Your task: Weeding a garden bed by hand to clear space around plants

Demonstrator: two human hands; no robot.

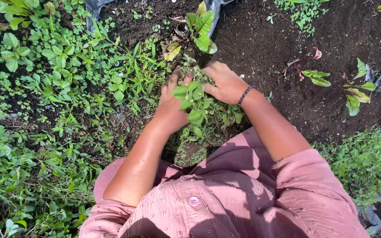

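A person in a pink buttoned shirt (225, 202) bends over a garden bed, both hands buried in a clump of leafy green weeds (195, 103) growing between the knees. The left hand (170, 108) is closed around the clump's near side, fingers curled into the stems; the right hand (225, 81), with a dark beaded bracelet (244, 94) at the wrist, is clamped on its far side. The clump sits at the edge between two kinds of ground. To the right, dark bare soil (283, 39) lies largely clear, holding only a few spaced seedlings, one broad-leaved plant (201, 28) just beyond the hands and a red-stemmed one (316, 77) farther right. To the left, a dense carpet of weeds and grass (62, 88) remains untouched. By this look the weeding is perhaps half done. Whether the gripped clump's roots have left the soil cannot be told.
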